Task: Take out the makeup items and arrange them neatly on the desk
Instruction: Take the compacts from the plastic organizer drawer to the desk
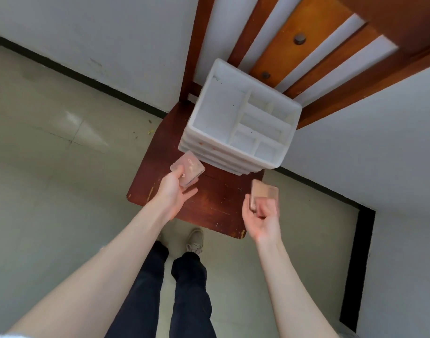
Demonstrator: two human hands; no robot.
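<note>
A white makeup organizer (243,118) with several top compartments stands on a brown wooden chair seat (209,201); its compartments look bare from above. My left hand (175,191) holds a clear pinkish makeup compact (189,168) just in front of the organizer's left corner. My right hand (262,218) grips a tan rectangular compact (264,193) off the seat's right edge. Both items are blurred.
The chair back (294,40) rises behind the organizer against a white wall. Pale tiled floor (50,147) lies to the left, a dark-framed doorway edge (362,240) to the right. My legs and a shoe (195,240) are below the seat.
</note>
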